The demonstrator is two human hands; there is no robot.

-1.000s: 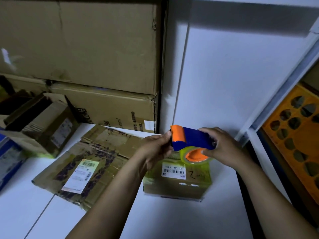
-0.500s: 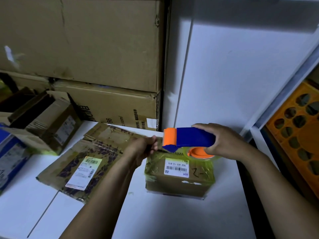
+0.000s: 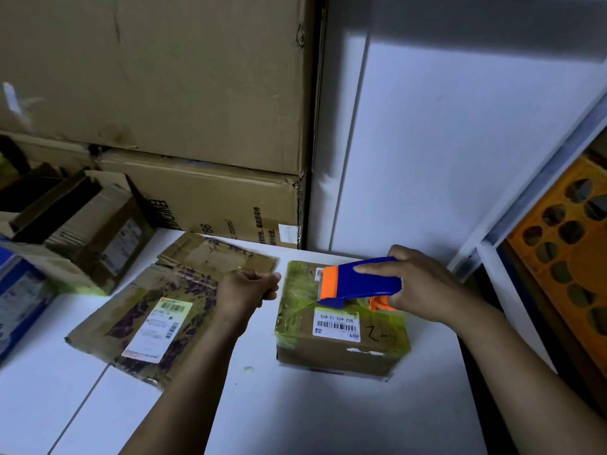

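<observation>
Parcel (image 3: 341, 323), small and wrapped in yellowish tape, sits on the white table (image 3: 295, 418), right of centre, barcode label facing up. Right hand (image 3: 423, 284) grips the blue-and-orange tape dispenser (image 3: 361, 280), its orange blade end down on the parcel's far top edge! Left hand (image 3: 244, 290) is clenched in a fist just left of the parcel, above a flattened carton (image 3: 157, 310). Big stacked cartons (image 3: 164, 93) stand at the far left, and an orange crate (image 3: 565, 257) sits far right.
</observation>
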